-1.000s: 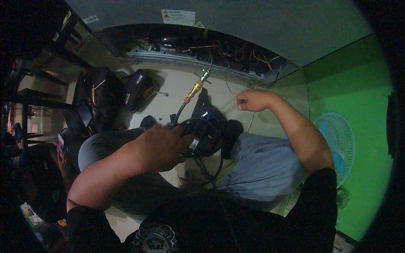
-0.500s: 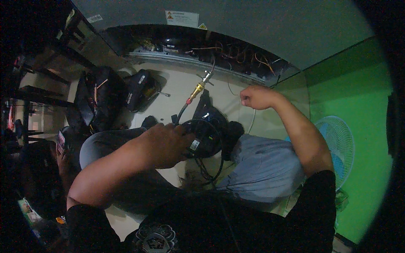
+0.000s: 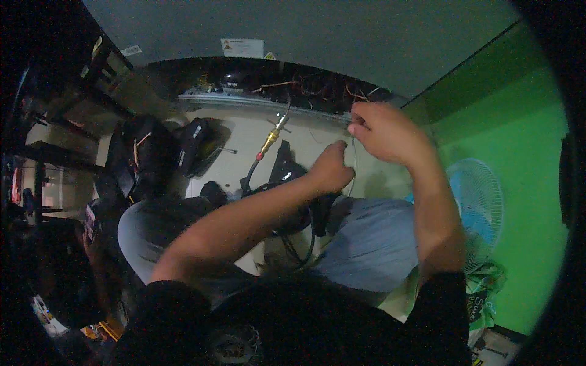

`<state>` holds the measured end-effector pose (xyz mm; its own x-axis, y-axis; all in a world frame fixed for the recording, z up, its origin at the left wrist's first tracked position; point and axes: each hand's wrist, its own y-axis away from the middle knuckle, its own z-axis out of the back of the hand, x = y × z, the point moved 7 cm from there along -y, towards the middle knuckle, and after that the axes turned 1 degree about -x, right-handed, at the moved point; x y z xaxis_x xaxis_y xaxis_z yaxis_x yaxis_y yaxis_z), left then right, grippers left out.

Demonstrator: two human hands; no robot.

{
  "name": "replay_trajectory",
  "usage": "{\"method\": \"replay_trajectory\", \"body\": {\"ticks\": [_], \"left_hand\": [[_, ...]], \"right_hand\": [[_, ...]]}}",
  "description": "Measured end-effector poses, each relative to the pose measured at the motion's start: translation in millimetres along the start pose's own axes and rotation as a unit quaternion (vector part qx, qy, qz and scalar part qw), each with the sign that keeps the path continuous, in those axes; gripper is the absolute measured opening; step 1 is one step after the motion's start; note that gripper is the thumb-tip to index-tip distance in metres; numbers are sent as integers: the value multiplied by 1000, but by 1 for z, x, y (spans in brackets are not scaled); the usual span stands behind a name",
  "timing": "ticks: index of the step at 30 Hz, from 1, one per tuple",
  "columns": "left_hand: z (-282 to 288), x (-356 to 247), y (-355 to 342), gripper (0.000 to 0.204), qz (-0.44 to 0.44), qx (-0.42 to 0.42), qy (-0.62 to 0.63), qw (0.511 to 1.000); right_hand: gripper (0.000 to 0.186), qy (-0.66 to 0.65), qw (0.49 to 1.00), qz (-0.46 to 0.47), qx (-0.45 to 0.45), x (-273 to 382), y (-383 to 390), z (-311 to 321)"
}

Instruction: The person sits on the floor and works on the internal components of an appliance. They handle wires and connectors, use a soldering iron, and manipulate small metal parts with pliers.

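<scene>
Though thin, cable at right fingers.

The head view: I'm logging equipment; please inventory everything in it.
Appliance: 1, grey, top
Compressor: 1, black, inside the appliance
Copper tubing: several, copper-brown, inside the appliance
Labels: 3, white or yellow, on the appliance
Brass fitting: 1, golden, centre
Hose: 1, black, below the brass fitting
Bags: at least 2, black, left of centre
Metal rod: 1, silver, beside the bags
Electric fan: 1, white and blue, right
Plastic bag: 1, green, lower right
Wall: 1, green, right
Furniture: count unclear, dark, far left
Floor: 1, pale, beneath
Another person's arm: 1, shadowed, left
Thin cable: 1, pale, right of centre
Shirt: 1, black, bottom
Trouser legs: 2, grey-blue, below centre
Left hand: 1, bare, centre
Right hand: 1, bare, right of centre
</scene>
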<state>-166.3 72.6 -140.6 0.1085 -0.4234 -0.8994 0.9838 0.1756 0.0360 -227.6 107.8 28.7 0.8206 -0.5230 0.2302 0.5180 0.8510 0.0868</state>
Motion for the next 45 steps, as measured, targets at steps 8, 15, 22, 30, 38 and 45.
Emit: {"method": "replay_trajectory", "body": {"ticks": [8, 15, 22, 30, 38, 45], "left_hand": [[-61, 62, -55, 66, 143, -88, 133, 977], [-52, 36, -51, 63, 85, -127, 122, 981], [-42, 36, -26, 66, 186, -102, 75, 974], [-39, 39, -9, 63, 106, -125, 42, 986], [-21, 88, 75, 51, 165, -89, 48, 981], [92, -22, 111, 33, 52, -77, 75, 993]], "right_hand": [[15, -152, 979, -120, -70, 6, 34, -5], [18, -156, 979, -123, -53, -25, 16, -12], [18, -197, 971, -121, -54, -31, 15, -17], [17, -178, 975, -126, -32, -35, 20, -16], [15, -223, 973, -48, 26, -23, 4, -43], [16, -254, 946, -133, 149, -59, -37, -108]]}}
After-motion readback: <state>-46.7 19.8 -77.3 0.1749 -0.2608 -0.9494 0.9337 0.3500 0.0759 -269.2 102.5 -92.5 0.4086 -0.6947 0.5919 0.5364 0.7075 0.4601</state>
